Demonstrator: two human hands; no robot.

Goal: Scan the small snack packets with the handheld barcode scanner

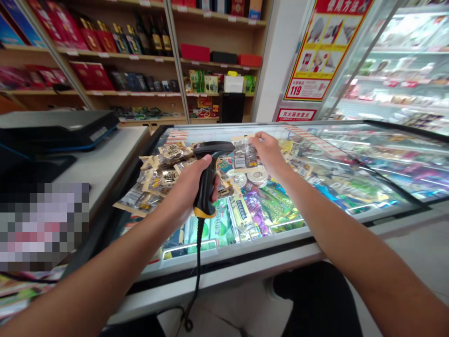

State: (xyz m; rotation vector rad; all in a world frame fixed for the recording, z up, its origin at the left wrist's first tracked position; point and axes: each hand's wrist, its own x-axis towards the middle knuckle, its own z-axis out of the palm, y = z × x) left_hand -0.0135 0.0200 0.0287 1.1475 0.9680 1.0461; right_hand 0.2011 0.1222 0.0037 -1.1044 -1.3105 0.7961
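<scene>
My left hand is wrapped round the handle of a black and yellow barcode scanner, its cord hanging down toward the floor. The scanner's head points right, toward a clear snack packet with a printed label. My right hand pinches that packet by its upper right edge, above the freezer's glass top. Beside and behind my left hand lies a pile of similar snack packets with tan borders, on the left part of the glass. Part of the pile is hidden by my left hand and the scanner.
Under the glass of the chest freezer lie colourful frozen packs. A counter with a dark flat device stands at left. Shelves with bottles and boxes rise behind. A lit display case is at right.
</scene>
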